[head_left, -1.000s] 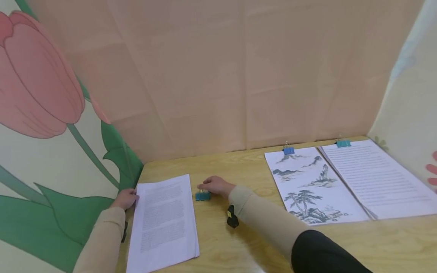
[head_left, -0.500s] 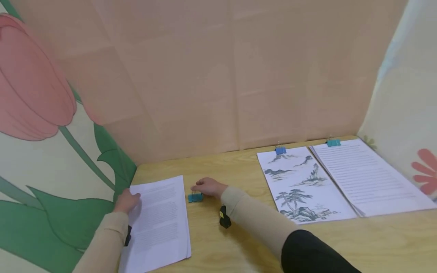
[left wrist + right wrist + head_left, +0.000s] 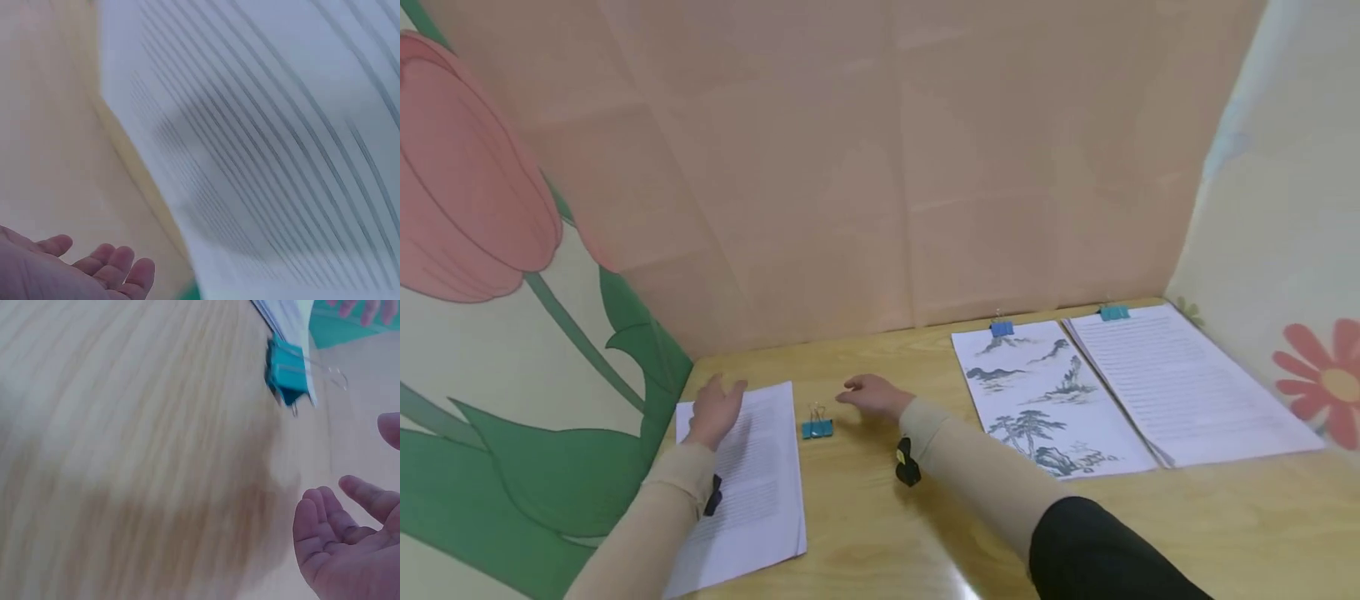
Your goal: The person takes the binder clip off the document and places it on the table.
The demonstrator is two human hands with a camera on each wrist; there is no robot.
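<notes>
A stack of printed paper (image 3: pixel 752 500) lies at the table's left. Over its top left part hovers my left hand (image 3: pixel 717 412), holding nothing; in the left wrist view its relaxed fingers (image 3: pixel 140 278) show beside the sheet, and its shadow falls on the print. Just right of the stack stands a teal binder clip (image 3: pixel 817 428), its wire handles pointing up. My right hand (image 3: pixel 874 395) is to the right of this clip, apart from it. In the right wrist view, the loosely bent fingers (image 3: pixel 306 534) are empty, with the binder clip (image 3: pixel 289 370) beyond them.
At the right of the wooden table (image 3: pixel 880 525) lie an ink-landscape sheet (image 3: pixel 1037 392) with a blue binder clip (image 3: pixel 1002 328) and a printed stack (image 3: pixel 1187 383) with a teal binder clip (image 3: pixel 1114 312) on its top edge. A pinkish cloth backdrop (image 3: pixel 790 167) rises behind the table.
My right hand has let go of the teal binder clip and moved right, away from it. My left hand has lifted from the paper stack's left edge and moved over the sheet.
</notes>
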